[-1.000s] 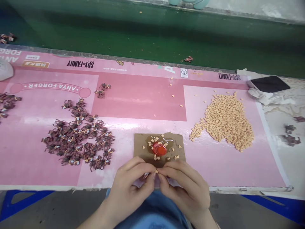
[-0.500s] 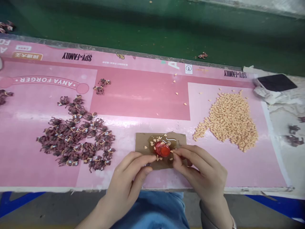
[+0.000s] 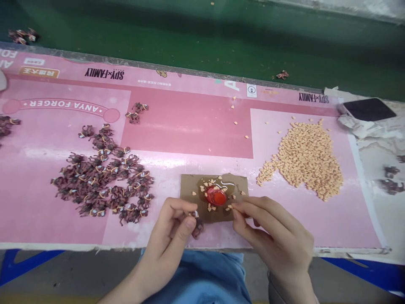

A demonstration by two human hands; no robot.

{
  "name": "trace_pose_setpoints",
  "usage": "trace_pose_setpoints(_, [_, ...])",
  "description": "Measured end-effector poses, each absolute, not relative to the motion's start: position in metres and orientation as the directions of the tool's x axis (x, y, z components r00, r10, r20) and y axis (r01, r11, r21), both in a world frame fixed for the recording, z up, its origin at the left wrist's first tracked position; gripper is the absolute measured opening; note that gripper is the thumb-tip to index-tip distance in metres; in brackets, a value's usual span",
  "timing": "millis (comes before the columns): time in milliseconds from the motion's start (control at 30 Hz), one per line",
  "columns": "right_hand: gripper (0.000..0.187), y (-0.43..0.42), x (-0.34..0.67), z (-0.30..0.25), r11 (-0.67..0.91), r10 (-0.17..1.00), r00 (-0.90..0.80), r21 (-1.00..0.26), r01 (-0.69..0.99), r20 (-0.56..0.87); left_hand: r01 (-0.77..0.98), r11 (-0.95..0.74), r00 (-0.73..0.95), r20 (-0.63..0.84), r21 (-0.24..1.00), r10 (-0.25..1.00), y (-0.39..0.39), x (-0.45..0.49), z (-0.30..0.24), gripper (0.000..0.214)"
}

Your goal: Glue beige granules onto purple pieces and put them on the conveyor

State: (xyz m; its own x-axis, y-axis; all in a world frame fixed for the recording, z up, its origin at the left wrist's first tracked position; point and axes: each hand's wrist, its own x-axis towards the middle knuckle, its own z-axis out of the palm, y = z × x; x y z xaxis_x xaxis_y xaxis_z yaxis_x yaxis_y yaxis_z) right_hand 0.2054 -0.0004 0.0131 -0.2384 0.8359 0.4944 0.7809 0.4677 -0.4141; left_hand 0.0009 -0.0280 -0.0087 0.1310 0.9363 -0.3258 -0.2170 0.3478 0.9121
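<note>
Between thumb and index finger, my left hand (image 3: 175,230) pinches a small dark brown figurine (image 3: 198,229) just off the near left corner of a brown cardboard piece (image 3: 190,182). My right hand (image 3: 274,232) is closed at the fingertips on a tiny tan piece (image 3: 230,207), over the cardboard's right side. On the cardboard lies a red round cap-like thing (image 3: 218,196) in a puddle of clear, shiny liquid (image 3: 229,186). Several tan pieces are scattered around it.
Many dark brown figurines (image 3: 104,177) with pale bands lie piled on the left of the pink sheet (image 3: 190,122). At right is a heap of tan pieces (image 3: 310,156). Beyond it a black-screened phone (image 3: 368,109) rests on crumpled paper. A green surface (image 3: 158,33) runs behind.
My left hand has turned and drawn back from the red thing, bringing the figurine into fuller view. My right hand has moved slightly right and toward me, away from the red thing.
</note>
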Motion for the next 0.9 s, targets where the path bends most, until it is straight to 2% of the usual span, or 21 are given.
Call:
trace_pose_setpoints(67, [0.017, -0.005, 0.198, 0.019, 0.484, 0.836, -0.212, -0.497, 0.720, 0.506, -0.357, 0.427, 0.204, -0.377, 0.831, 0.903, -0.027, 0.004, -0.008, 0.017])
trace_pose_setpoints(167, [0.019, -0.008, 0.187, 0.026, 0.517, 0.828, -0.202, -0.573, 0.636, 0.524, -0.486, 0.455, 0.264, -0.372, 0.746, 0.890, -0.026, 0.006, -0.007, 0.015])
trace_pose_setpoints(367, [0.018, -0.007, 0.180, 0.024, 0.525, 0.835, -0.229, -0.602, 0.602, 0.500, -0.496, 0.516, 0.247, -0.457, 0.698, 0.855, -0.025, 0.009, 0.005, 0.018])
trace_pose_setpoints(433, [0.015, -0.008, 0.180, 0.024, 0.534, 0.833, -0.277, -0.569, 0.626, 0.478, -0.466, 0.526, 0.192, -0.499, 0.712, 0.845, -0.025, 0.011, 0.008, 0.022])
trace_pose_setpoints(500, [0.013, -0.011, 0.180, 0.025, 0.542, 0.824, -0.312, -0.495, 0.679, 0.472, -0.415, 0.482, 0.116, -0.480, 0.772, 0.869, -0.026, 0.013, 0.006, 0.022])
trace_pose_setpoints(600, [0.013, -0.017, 0.178, 0.029, 0.544, 0.795, -0.354, -0.323, 0.774, 0.492, -0.287, 0.315, -0.007, -0.330, 0.905, 0.944, -0.028, 0.016, -0.001, 0.012])
trace_pose_setpoints(700, [0.019, -0.023, 0.176, 0.032, 0.549, 0.779, -0.419, -0.184, 0.816, 0.466, -0.151, 0.155, -0.111, -0.173, 0.976, 0.979, -0.027, 0.019, -0.004, 0.004])
trace_pose_setpoints(800, [0.023, -0.026, 0.176, 0.033, 0.565, 0.765, -0.462, -0.122, 0.816, 0.448, -0.062, 0.058, -0.136, -0.066, 0.996, 0.988, -0.022, 0.021, -0.002, 0.004])
trace_pose_setpoints(900, [0.025, -0.023, 0.177, 0.030, 0.586, 0.746, -0.474, -0.123, 0.801, 0.467, -0.007, 0.027, -0.111, -0.027, 1.000, 0.993, -0.019, 0.021, -0.001, 0.006])
